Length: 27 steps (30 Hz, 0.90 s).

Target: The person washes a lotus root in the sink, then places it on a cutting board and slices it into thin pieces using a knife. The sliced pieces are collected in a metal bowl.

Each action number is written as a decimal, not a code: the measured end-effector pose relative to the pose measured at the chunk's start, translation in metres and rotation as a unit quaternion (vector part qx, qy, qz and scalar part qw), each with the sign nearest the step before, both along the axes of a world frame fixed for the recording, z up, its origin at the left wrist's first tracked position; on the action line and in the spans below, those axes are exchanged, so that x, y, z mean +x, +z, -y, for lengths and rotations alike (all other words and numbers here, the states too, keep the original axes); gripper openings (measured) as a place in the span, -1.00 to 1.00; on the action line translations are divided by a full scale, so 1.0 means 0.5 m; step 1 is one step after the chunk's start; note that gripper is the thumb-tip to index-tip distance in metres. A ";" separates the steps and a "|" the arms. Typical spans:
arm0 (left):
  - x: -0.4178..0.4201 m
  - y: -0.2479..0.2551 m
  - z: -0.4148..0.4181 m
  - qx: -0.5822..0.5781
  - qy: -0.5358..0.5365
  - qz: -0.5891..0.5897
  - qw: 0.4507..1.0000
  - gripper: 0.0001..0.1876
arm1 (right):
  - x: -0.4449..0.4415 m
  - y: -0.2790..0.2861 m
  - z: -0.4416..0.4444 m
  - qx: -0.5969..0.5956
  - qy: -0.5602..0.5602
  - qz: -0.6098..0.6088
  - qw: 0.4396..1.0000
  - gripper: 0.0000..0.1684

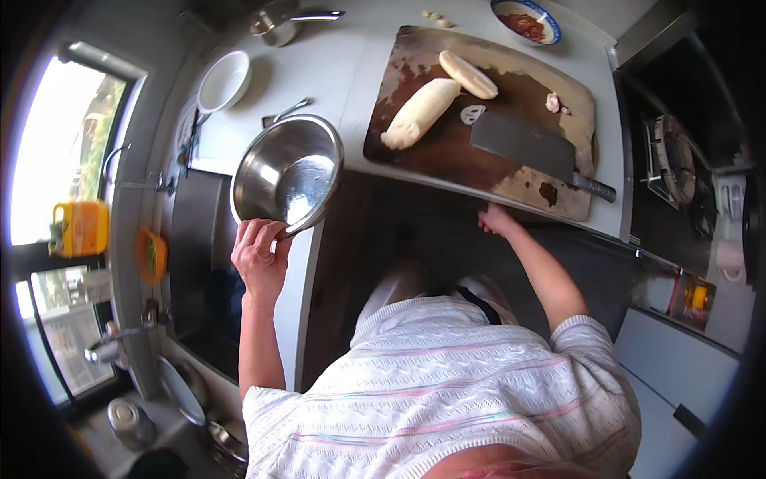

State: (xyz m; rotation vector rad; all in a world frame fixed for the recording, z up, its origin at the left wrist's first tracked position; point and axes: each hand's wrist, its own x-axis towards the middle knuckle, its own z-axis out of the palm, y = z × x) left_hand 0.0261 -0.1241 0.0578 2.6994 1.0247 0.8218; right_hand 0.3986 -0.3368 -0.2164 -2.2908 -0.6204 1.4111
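Note:
My left hand grips the near rim of a stainless steel bowl, which is tilted over the counter corner and holds a little liquid or a wet shine. My right hand hangs by the counter's front edge, fingers curled; whether it holds anything is unclear. On the worn cutting board lie two peeled lotus root sections, one thick and one slimmer. Near them are a lotus root slice, a cleaver with its handle to the right, and small pinkish pieces.
A white bowl, a metal pan and garlic cloves stand on the counter. A blue-rimmed bowl holds reddish food. The sink is at left, the stove at right.

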 end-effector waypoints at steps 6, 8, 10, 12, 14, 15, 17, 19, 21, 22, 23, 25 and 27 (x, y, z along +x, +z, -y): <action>0.067 -0.086 -0.140 0.031 0.004 0.017 0.999 -0.76 | -0.030 0.332 0.067 0.169 0.099 0.069 0.978 -0.69; 0.098 -0.099 -0.174 0.048 0.003 0.013 0.999 -0.77 | -0.012 0.426 0.070 0.247 -0.015 0.140 0.959 -0.78; 0.117 -0.113 -0.202 0.045 -0.001 0.005 0.999 -0.75 | 0.039 0.484 0.065 0.270 -0.021 0.346 0.898 -0.80; 0.129 -0.123 -0.225 0.025 0.008 -0.024 0.999 -0.68 | 0.094 0.520 0.068 0.223 0.025 0.432 0.873 -0.71; 0.144 -0.124 -0.236 -0.008 0.026 -0.069 0.997 -0.57 | 0.138 0.530 0.072 0.149 0.100 0.474 0.862 -0.46; 0.158 -0.101 -0.225 0.001 0.035 -0.078 0.996 -0.50 | 0.149 0.529 0.072 0.129 0.129 0.493 0.851 -0.36; 0.214 -0.052 -0.173 0.016 0.048 -0.089 0.995 -0.35 | 0.160 0.524 0.079 0.037 0.132 0.453 0.881 -0.26; 0.263 -0.047 -0.111 -0.119 -0.032 0.041 0.992 -0.18 | 0.171 0.512 0.079 -0.005 0.147 0.430 0.891 -0.20; 0.333 -0.062 -0.071 -0.142 -0.109 0.062 0.982 -0.10 | 0.184 0.499 0.074 -0.006 0.174 0.431 0.885 -0.17; 0.370 -0.083 -0.060 -0.132 -0.101 0.041 0.985 -0.08 | 0.189 0.495 0.072 0.021 0.177 0.420 0.890 -0.17; 0.405 -0.103 -0.053 -0.123 -0.094 0.022 0.988 -0.06 | 0.195 0.491 0.073 0.046 0.179 0.409 0.894 -0.17; 0.463 -0.131 -0.048 -0.113 -0.075 -0.006 0.991 -0.04 | 0.198 0.492 0.079 0.099 0.152 0.382 0.906 -0.20; 0.489 -0.141 -0.051 -0.087 -0.072 -0.019 0.993 -0.16 | 0.183 0.500 0.088 0.163 0.092 0.346 0.919 -0.24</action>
